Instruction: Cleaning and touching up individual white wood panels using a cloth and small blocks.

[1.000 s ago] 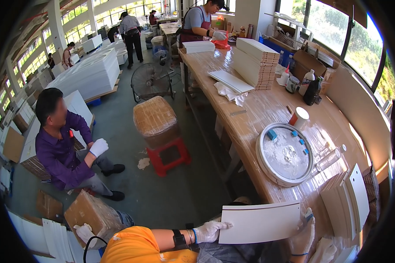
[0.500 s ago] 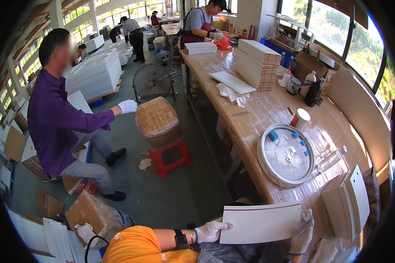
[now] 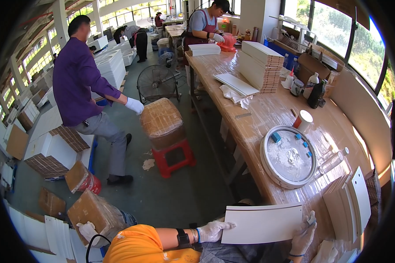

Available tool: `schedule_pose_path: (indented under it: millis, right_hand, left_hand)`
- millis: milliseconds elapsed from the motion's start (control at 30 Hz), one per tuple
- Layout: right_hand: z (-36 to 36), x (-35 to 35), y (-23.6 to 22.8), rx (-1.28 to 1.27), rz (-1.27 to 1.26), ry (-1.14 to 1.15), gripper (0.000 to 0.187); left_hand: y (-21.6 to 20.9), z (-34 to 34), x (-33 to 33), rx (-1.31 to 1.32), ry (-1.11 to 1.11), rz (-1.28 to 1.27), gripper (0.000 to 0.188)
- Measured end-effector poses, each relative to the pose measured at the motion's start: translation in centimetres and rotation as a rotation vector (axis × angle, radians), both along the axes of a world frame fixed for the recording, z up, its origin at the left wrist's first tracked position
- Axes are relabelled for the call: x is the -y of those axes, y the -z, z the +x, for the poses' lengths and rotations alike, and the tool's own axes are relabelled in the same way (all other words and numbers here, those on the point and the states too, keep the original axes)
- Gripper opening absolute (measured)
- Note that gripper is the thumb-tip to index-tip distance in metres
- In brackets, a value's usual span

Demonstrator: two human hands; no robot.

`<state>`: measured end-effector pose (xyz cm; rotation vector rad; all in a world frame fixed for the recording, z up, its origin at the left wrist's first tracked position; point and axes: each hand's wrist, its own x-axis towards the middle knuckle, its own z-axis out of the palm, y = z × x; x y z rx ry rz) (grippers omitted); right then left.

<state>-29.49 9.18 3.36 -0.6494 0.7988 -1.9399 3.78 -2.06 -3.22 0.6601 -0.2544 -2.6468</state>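
Note:
A white rectangular panel lies across my lap at the table's near edge, a small dark hole near its upper right corner. My left hand, in a white knit glove, is closed on the panel's left end. My right hand, gloved too, is beside the right end with its fingers bent upward. A small grey block, too small to name surely, shows between those fingers. Part of the right palm's contact with the panel is hidden.
On the wrapped table are a round grey lid with blue cubes, a red-and-white cup, a clear bottle and stacked panels. More panels lean at right. A taped seat on a red stool stands left.
The person in purple has risen from a seat and now stands, gloved hand at the taped seat. My view shifts slightly; my hands and the panel stay nearly in place.

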Motion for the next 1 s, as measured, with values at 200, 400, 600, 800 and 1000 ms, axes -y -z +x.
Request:
schedule_pose_path:
  millis: [200, 400, 600, 800, 1000]
  right_hand:
    - [-0.2, 0.0, 0.2, 0.033, -0.037, -0.016, 0.044]
    - [-0.1, 0.0, -0.2, -0.006, -0.070, -0.085, 0.044]
    - [0.1, 0.0, -0.5, -0.005, -0.099, -0.119, 0.046]
    - [0.0, -0.1, -0.4, 0.011, -0.083, -0.118, 0.047]
    - [-0.4, -0.3, 0.3, 0.029, -0.087, -0.134, 0.047]
  left_hand:
    - [0.4, -0.2, 0.0, 0.004, -0.001, 0.020, 0.044]
    - [2.9, -0.2, 0.1, -0.026, 0.026, 0.036, 0.050]
    - [1.3, -0.1, 0.2, 0.003, 0.038, 0.025, 0.051]
    - [0.5, -0.2, -0.2, 0.020, -0.008, -0.024, 0.040]
    - [0.5, 0.0, 0.1, 0.020, 0.021, -0.018, 0.048]
